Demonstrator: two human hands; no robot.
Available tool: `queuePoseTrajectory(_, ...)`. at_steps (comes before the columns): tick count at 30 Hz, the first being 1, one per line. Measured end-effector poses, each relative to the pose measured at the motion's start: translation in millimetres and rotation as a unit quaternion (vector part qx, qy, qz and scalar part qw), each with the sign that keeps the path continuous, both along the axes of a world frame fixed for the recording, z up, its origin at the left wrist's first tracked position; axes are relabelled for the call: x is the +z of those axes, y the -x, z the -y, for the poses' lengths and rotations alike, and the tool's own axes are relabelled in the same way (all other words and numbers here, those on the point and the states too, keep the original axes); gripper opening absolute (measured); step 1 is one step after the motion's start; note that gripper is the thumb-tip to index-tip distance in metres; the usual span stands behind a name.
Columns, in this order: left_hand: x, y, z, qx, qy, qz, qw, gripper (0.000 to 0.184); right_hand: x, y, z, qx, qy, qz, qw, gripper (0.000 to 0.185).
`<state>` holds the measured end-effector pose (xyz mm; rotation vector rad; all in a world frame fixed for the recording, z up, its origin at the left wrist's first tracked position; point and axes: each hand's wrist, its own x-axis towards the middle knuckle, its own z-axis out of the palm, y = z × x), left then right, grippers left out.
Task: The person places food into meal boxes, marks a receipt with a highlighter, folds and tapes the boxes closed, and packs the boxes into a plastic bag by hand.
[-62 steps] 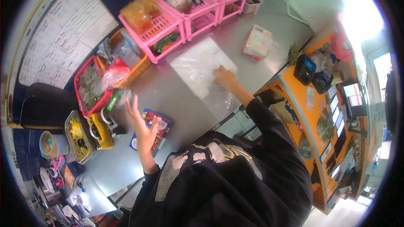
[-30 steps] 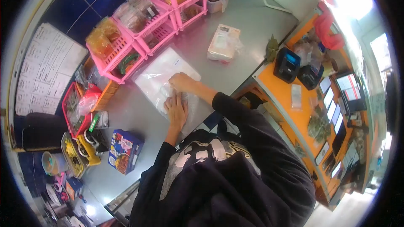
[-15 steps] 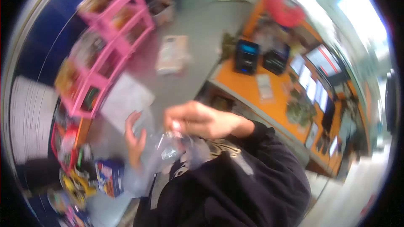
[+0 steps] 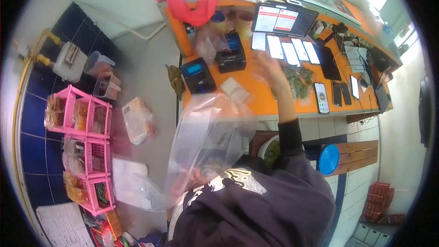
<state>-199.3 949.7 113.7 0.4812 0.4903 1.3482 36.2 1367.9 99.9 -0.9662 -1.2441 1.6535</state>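
Observation:
A large clear plastic bag (image 4: 206, 123) hangs in front of my body, slightly blurred. My left hand (image 4: 194, 178) shows through the bag at its lower part; its fingers are hidden by the plastic and blur. Stretched over the orange desk (image 4: 270, 105), my right hand (image 4: 266, 68) is smeared by motion, near the front edge of several lit phones (image 4: 290, 54). Whether its fingers hold anything cannot be made out. Green leafy packets (image 4: 299, 84) lie just right of it. A pale packet (image 4: 234, 89) sits between the bag and the black printers (image 4: 200, 76).
Pink stacked baskets (image 4: 97, 119) with packed food stand at the left, beside a wrapped box (image 4: 138, 120) and white sheets in plastic (image 4: 130, 176) on the metal counter (image 4: 155, 82). A monitor (image 4: 284, 19) stands at the desk's back. A blue round lid (image 4: 328, 159) is below the desk.
The view has turned right toward the desk. My right hand has moved from in front of my chest to over the desk. The clear bag now hangs spread out beside it.

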Motion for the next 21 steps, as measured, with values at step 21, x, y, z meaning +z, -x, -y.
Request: queuePoseTrajectory(21, -56.0, -7.1, 128.5, 0.301, 0.219, -0.059, 0.926, 0.039, -80.7, -4.7, -131.1, -0.176, 0.058, -0.356, 0.916, 0.056)
